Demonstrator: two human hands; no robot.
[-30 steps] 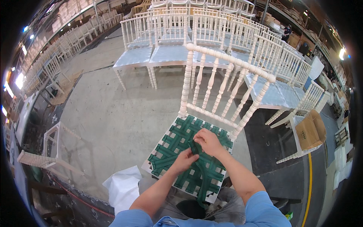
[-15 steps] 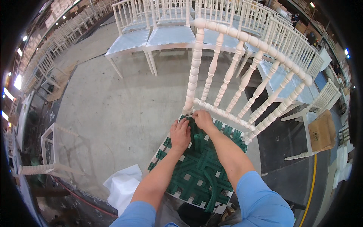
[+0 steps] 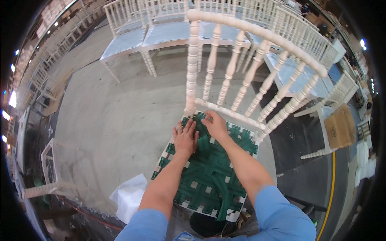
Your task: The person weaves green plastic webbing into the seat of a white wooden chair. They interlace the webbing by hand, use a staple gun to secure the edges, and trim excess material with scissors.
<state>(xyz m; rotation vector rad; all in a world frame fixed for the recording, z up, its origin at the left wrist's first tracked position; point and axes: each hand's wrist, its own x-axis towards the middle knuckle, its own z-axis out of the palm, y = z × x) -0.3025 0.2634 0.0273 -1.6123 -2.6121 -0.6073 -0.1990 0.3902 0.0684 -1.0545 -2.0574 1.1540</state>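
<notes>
Concrete floor (image 3: 116, 116), rows of white chairs (image 3: 161, 32) behind. Green webbing (image 3: 205, 172) woven across white chair seat. Left hand (image 3: 185, 138) spread flat on webbing; right hand (image 3: 215, 125) pinching strap at back rail.

Both hands on the green webbing (image 3: 209, 172) of the white spindle-back chair (image 3: 241, 72) — left hand (image 3: 185, 138) flat, fingers spread, right hand (image 3: 215, 125) at the rear edge by the back rail. White bag (image 3: 128, 197) on the concrete floor (image 3: 112, 120) just left of the seat — rows of white chairs (image 3: 132, 28) beyond.
</notes>
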